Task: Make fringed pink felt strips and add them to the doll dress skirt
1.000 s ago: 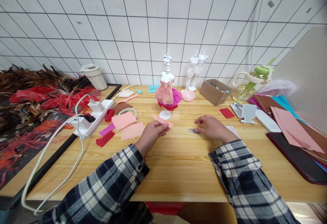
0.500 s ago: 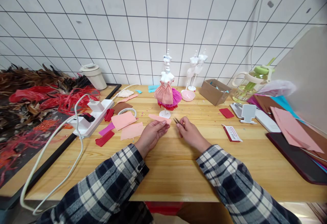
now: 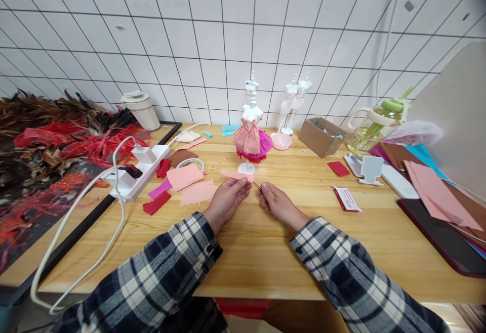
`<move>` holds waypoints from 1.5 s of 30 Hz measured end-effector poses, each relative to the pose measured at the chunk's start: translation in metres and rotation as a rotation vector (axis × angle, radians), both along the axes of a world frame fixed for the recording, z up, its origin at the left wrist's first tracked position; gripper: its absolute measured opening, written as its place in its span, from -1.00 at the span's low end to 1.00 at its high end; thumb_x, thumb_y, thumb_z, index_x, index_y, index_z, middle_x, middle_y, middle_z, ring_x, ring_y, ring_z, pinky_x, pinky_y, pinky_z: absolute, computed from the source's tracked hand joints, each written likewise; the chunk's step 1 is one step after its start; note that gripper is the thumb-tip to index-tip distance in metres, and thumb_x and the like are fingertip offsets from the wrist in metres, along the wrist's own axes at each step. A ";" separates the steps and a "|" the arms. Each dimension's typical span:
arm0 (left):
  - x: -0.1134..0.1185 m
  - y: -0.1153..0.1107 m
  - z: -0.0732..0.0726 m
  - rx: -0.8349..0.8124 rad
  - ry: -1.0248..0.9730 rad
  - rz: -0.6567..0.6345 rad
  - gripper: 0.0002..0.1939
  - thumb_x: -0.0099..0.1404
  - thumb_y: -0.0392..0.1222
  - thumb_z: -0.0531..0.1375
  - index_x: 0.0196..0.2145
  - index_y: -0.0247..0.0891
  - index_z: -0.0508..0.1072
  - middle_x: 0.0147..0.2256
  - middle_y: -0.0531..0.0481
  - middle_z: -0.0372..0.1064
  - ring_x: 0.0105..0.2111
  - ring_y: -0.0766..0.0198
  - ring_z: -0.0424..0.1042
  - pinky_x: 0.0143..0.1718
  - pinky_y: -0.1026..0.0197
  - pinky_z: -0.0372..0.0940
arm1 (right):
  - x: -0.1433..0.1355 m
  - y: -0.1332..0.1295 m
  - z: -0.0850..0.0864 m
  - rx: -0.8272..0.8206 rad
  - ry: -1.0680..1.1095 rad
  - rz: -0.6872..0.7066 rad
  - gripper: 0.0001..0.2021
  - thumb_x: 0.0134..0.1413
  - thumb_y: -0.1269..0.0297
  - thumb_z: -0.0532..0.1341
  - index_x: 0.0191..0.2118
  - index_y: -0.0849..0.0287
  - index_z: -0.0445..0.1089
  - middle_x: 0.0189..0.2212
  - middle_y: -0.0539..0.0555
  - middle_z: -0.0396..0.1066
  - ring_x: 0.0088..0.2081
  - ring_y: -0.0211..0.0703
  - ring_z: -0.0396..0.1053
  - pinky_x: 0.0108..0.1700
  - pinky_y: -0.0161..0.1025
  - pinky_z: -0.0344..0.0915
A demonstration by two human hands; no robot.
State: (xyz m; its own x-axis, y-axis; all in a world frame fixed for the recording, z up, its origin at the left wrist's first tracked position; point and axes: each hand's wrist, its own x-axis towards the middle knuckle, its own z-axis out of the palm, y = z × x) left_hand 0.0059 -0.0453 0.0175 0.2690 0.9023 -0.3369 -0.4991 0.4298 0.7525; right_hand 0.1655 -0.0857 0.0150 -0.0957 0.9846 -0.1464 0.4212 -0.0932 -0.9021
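My left hand (image 3: 227, 197) pinches a narrow strip of pink crepe paper (image 3: 236, 175) between thumb and fingers. Closed around a pair of small scissors (image 3: 257, 186), my right hand (image 3: 279, 202) sits just beside it. The slim blades point left at the paper's right end; most of the tool is hidden in the fingers. Behind both hands stands a white mini mannequin (image 3: 251, 112) in a layered pink, magenta and red paper skirt (image 3: 248, 140). Left of my left hand lie pink paper pieces (image 3: 185, 176), red and magenta scraps, and a tape roll (image 3: 190, 164).
A white power strip (image 3: 138, 171) with looping cables is at left, near feathers and red strands (image 3: 94, 146). At the back are two bare mannequins (image 3: 296, 95), a pink bowl (image 3: 281, 141) and a cardboard box (image 3: 322, 138). A drink bottle (image 3: 374, 125) and phone stand (image 3: 371, 169) are right.
My right hand has moved slightly left, bringing the scissors to the paper strip. The blades, apart before, now look like one thin line. The view has shifted a little.
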 end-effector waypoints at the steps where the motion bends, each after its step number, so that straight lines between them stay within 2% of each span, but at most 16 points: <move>1: 0.000 0.000 -0.001 0.005 -0.003 0.002 -0.90 0.14 -0.30 0.32 -0.37 -0.35 0.47 -0.35 -0.07 0.50 -0.33 0.38 0.48 -0.22 0.33 0.36 | -0.001 0.000 0.000 0.031 -0.019 0.008 -0.58 0.27 -0.09 -0.21 -0.31 0.10 0.17 -0.63 -0.10 0.15 -0.64 -0.28 0.13 -0.61 -0.34 0.13; 5: 0.001 0.000 -0.002 0.016 0.000 0.002 -0.86 0.11 -0.28 0.34 -0.37 -0.35 0.47 -0.35 -0.07 0.50 -0.31 0.37 0.48 -0.21 0.33 0.36 | 0.000 0.001 -0.005 0.147 -0.082 0.027 -0.58 0.29 -0.07 -0.22 -0.33 0.11 0.17 -0.62 -0.08 0.19 -0.53 -0.22 0.22 -0.41 -0.27 0.20; 11: 0.003 -0.001 0.000 0.014 0.012 -0.002 -0.82 0.07 -0.26 0.37 -0.38 -0.35 0.47 -0.35 -0.05 0.50 -0.31 0.38 0.47 -0.18 0.31 0.35 | 0.001 0.003 -0.010 0.168 -0.107 0.027 -0.57 0.29 -0.08 -0.23 -0.32 0.10 0.17 -0.59 -0.07 0.22 -0.48 -0.20 0.25 -0.33 -0.24 0.19; 31: 0.006 -0.004 0.006 0.004 0.032 -0.006 -0.82 0.06 -0.27 0.37 -0.40 -0.38 0.47 -0.36 -0.05 0.49 -0.30 0.37 0.46 -0.14 0.30 0.33 | -0.003 0.004 -0.007 0.180 -0.159 -0.001 -0.64 0.31 0.02 -0.19 -0.37 0.09 0.14 -0.58 -0.06 0.23 -0.48 -0.20 0.25 -0.33 -0.25 0.19; 38: 0.001 0.000 0.002 0.016 0.035 -0.011 -0.81 0.07 -0.24 0.37 -0.39 -0.34 0.46 -0.38 -0.03 0.47 -0.33 0.38 0.46 -0.19 0.30 0.35 | 0.001 0.003 -0.003 0.160 -0.151 0.054 -0.62 0.30 -0.01 -0.18 -0.40 0.09 0.15 -0.59 -0.06 0.21 -0.48 -0.20 0.23 -0.34 -0.25 0.18; 45: -0.001 0.000 0.003 0.098 0.144 -0.059 -0.73 0.02 -0.16 0.40 -0.39 -0.38 0.47 -0.43 -0.03 0.44 -0.41 0.40 0.43 -0.28 0.31 0.34 | 0.009 0.003 -0.001 0.113 -0.091 0.102 -0.57 0.29 -0.06 -0.20 -0.34 0.12 0.21 -0.59 -0.06 0.20 -0.50 -0.22 0.21 -0.38 -0.27 0.18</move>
